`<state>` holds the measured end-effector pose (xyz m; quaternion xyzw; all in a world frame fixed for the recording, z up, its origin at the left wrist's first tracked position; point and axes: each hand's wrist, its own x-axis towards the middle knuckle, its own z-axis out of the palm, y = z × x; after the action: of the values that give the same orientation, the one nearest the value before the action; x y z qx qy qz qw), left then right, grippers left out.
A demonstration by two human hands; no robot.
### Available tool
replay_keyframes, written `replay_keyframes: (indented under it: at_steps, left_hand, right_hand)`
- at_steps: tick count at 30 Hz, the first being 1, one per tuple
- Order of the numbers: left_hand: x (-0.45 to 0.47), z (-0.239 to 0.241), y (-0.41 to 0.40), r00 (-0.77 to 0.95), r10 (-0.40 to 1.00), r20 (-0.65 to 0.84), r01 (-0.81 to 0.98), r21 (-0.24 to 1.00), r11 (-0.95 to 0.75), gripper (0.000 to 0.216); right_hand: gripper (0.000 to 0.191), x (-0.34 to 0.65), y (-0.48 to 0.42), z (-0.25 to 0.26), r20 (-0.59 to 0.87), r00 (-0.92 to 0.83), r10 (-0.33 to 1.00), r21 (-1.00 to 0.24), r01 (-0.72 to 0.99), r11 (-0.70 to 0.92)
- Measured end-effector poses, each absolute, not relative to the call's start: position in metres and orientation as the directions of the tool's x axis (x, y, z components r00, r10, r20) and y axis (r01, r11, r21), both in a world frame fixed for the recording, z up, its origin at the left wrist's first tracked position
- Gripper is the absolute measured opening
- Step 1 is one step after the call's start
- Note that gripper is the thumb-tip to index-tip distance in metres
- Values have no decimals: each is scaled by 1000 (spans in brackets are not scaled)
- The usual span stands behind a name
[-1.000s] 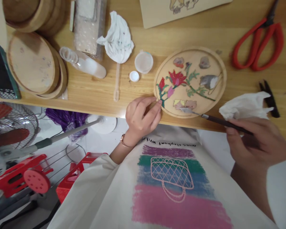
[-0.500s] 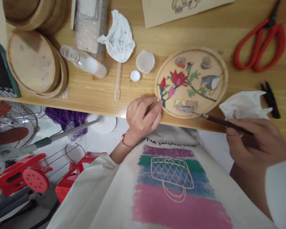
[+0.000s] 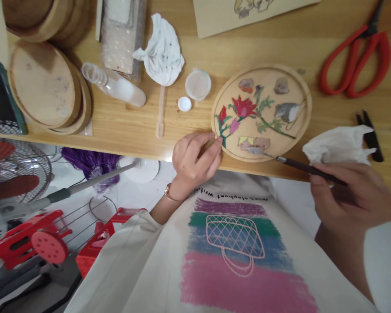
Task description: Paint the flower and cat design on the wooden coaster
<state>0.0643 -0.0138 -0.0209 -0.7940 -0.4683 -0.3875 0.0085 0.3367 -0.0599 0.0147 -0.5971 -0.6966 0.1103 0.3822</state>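
A round wooden tray (image 3: 263,79) with a raised rim lies at the table's front edge. It bears painted red flowers with green stems and several small animal figures. My left hand (image 3: 195,158) is closed at the tray's left rim, its fingertips pressed on the edge. In my right hand (image 3: 348,195) is a palette knife (image 3: 295,165) with a dark handle, gripped between thumb and fingers. Its pale blade touches or hovers just over the yellow-and-brown figure (image 3: 254,143) near the front rim. A crumpled white tissue (image 3: 335,145) sits right behind the right hand; whether they touch is unclear.
Red-handled scissors (image 3: 352,65) and a black tool (image 3: 371,134) lie at the right. Left of the tray are a small tub (image 3: 198,84), a white cap (image 3: 184,104), a dropper (image 3: 160,113), a stained tissue (image 3: 164,52), a clear bottle (image 3: 114,84) and stacked wooden trays (image 3: 42,84).
The palette knife's blade has shifted very slightly to the right. The tissue behind my right hand has moved a little to the right. My left hand and the tray stay put.
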Motion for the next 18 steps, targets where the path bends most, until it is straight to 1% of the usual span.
replay_keyframes:
  at_steps: [7, 13, 18]
  left_hand:
    - [65, -20, -13, 259, 733, 629, 759, 337, -557, 21]
    - [64, -23, -15, 243, 754, 610, 736, 390, -553, 25]
    - [65, -23, -14, 243, 742, 626, 753, 360, -550, 25]
  right_hand:
    - [51, 338, -62, 14, 403, 20, 915, -610, 751, 253]
    - [40, 338, -63, 14, 405, 23, 914, -604, 757, 249]
    - [40, 339, -64, 14, 410, 26, 912, -601, 760, 248]
